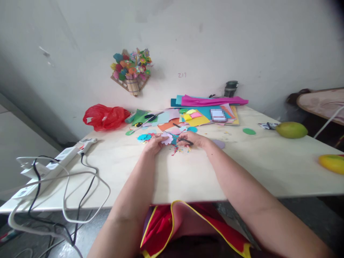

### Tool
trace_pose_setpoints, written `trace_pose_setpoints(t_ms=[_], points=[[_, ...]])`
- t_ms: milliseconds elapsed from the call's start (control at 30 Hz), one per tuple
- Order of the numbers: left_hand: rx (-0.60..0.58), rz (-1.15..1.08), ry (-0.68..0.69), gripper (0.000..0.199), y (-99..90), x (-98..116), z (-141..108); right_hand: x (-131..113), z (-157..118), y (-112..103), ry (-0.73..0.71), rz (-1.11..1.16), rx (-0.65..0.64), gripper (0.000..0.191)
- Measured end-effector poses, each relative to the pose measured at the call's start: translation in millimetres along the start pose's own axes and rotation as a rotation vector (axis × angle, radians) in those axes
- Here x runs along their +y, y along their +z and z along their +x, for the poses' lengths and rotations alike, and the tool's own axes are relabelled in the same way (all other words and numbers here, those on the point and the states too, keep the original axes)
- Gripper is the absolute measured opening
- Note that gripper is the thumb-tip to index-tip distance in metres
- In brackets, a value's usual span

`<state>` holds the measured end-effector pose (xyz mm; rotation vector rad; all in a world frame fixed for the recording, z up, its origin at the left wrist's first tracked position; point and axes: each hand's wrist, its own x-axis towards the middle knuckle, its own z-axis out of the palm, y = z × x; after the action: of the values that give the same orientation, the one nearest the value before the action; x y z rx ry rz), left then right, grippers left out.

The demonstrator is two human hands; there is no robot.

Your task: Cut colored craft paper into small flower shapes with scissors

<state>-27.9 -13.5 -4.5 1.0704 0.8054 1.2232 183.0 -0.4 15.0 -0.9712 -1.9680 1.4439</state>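
Observation:
Near the middle of the table, my left hand pinches a pale lilac paper flower with scalloped edges. My right hand is closed around dark-handled scissors, whose blades point left at the flower's right side. Blue scalloped paper pieces lie just left of my left hand. Small coloured paper scraps are scattered on the tabletop below the scissors. A blue paper circle rests behind my right hand, and a lilac one lies to its right.
Coloured sheets and a second pair of scissors lie at the back. A red plastic bag is at back left, a power strip with cables at left. Green fruit and yellow fruit are at right.

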Motion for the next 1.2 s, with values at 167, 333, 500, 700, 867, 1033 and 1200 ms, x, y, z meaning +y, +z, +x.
trace_pose_setpoints(t_ms=[167,333,500,700,867,1033,1200], points=[[-0.008,0.033,0.002,0.017,1.4,-0.2,0.3,5.2,4.5,1.7,-0.032,0.035,-0.022,0.011],[-0.023,0.011,-0.005,0.018,2.3,-0.4,1.0,8.8,8.2,6.3,-0.056,0.083,0.004,0.018],[-0.015,-0.013,-0.017,0.021,2.8,-0.5,-0.1,10.6,8.2,9.6,-0.078,0.117,-0.006,0.027],[0.011,-0.015,-0.031,0.021,1.8,-0.8,0.4,17.0,13.0,9.8,-0.075,0.142,0.004,0.032],[0.01,-0.027,-0.021,0.022,2.0,-0.4,0.2,13.8,12.1,11.4,-0.075,0.178,-0.005,0.029],[-0.003,-0.028,-0.019,0.022,1.6,-0.6,0.6,15.7,12.9,9.6,-0.097,0.126,-0.004,0.028],[-0.007,-0.009,-0.005,0.018,0.1,-1.7,2.5,21.8,16.6,5.8,-0.104,0.063,0.003,0.027]])
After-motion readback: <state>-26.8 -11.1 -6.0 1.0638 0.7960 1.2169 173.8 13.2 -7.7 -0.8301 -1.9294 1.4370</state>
